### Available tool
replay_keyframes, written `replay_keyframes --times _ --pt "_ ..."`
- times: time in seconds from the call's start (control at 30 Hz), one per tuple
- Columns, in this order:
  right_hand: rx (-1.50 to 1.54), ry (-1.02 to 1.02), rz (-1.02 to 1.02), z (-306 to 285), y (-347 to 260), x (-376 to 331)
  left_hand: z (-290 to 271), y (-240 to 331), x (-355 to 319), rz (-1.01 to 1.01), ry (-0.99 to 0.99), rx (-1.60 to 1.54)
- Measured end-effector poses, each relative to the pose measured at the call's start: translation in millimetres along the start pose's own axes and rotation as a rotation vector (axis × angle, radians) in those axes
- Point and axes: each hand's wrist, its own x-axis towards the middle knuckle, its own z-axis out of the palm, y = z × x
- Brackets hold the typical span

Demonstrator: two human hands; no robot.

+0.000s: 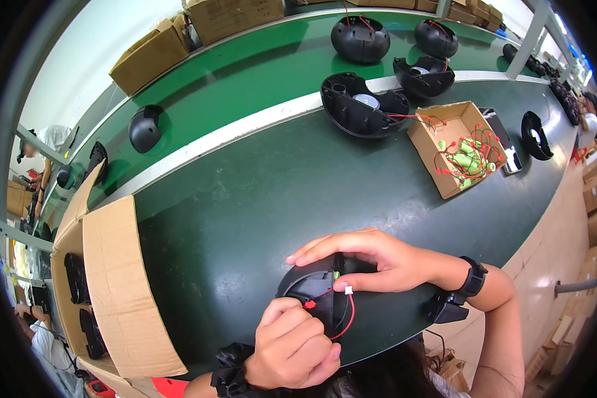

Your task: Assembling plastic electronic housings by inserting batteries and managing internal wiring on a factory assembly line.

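A rounded black plastic shell rests on the dark green table close to me. My right hand spans it, fingers over the far side and thumb near a bit of green battery showing inside. By that thumb is a small white connector with a red wire and a black one curving down from it. My left hand is closed in a fist at the shell's near left edge. A red connector pokes out beside its knuckles; what the curled fingers hold is hidden.
An open cardboard box of green batteries with red-tipped wires stands at the far right, beside more black shells. A larger carton holding black parts is on the left. Beyond a pale rail runs a green belt carrying shells.
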Motion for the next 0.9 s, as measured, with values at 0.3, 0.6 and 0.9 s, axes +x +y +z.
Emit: replay_keyframes --times 0.3,0.6,0.9 --pt "-0.202 0.03 -0.032 6 -10 -2 3 0 1 -0.036 0.015 0.02" --pt "-0.256 -0.097 -0.12 -3 -3 37 -10 -11 -4 0.072 0.092 0.166" --pt "-0.122 -0.015 0.214 -57 3 220 -26 -20 -20 0.046 0.248 0.288"
